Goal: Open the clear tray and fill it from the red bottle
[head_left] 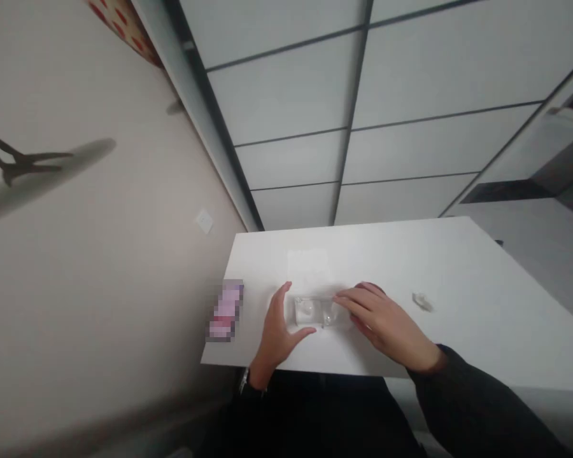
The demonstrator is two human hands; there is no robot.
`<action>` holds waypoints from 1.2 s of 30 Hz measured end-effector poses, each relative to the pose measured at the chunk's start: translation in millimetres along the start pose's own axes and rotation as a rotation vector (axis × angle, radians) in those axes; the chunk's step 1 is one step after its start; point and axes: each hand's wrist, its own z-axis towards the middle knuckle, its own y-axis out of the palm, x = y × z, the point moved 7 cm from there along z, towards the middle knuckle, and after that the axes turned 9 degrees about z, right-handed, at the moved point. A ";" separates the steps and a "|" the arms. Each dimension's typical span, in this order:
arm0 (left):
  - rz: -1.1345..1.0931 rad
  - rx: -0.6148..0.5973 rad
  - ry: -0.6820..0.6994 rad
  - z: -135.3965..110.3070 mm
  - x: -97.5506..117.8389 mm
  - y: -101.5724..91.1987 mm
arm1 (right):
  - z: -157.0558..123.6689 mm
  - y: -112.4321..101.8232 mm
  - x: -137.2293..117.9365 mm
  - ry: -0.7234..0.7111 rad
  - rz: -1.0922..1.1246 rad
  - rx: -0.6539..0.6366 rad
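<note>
A small clear plastic box (308,313) lies on the white table in front of me, with what look like clear pieces inside. My left hand (277,331) is open at the left of the box. Its thumb and fingers are spread around that end, and I cannot tell whether they touch it. At the right end, my right hand (370,315) has its fingers closed together on the box's edge. Its thumb is mostly hidden. Behind the right hand shows part of a round reddish thing (375,288), mostly covered.
On the white table (458,267) a small crumpled pale piece (422,301) lies to the right. A blurred pink rectangular item (226,310) is at the left edge. A faint whitish sheet (308,262) lies behind the box. Wall at left, panelled doors behind.
</note>
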 end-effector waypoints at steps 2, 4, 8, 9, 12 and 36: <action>-0.043 -0.012 -0.031 -2.1 -14.9 14.9 | 14.2 5.8 4.0 -0.032 -0.066 -0.162; -0.116 -0.039 -0.047 0.4 -27.6 25.9 | 28.8 9.7 7.4 -0.034 -0.100 -0.307; -0.253 -0.103 -0.077 4.7 -44.4 43.4 | 46.1 22.1 10.9 -0.012 -0.150 -0.554; -0.269 -0.116 -0.090 4.1 -46.7 47.0 | 48.2 23.9 10.6 -0.012 -0.162 -0.573; -0.283 -0.147 -0.130 0.5 -50.1 54.6 | 50.7 27.8 9.2 -0.003 -0.192 -0.587; -0.331 -0.146 -0.146 2.8 -62.4 68.3 | 49.4 34.0 -6.0 0.058 -0.353 -0.497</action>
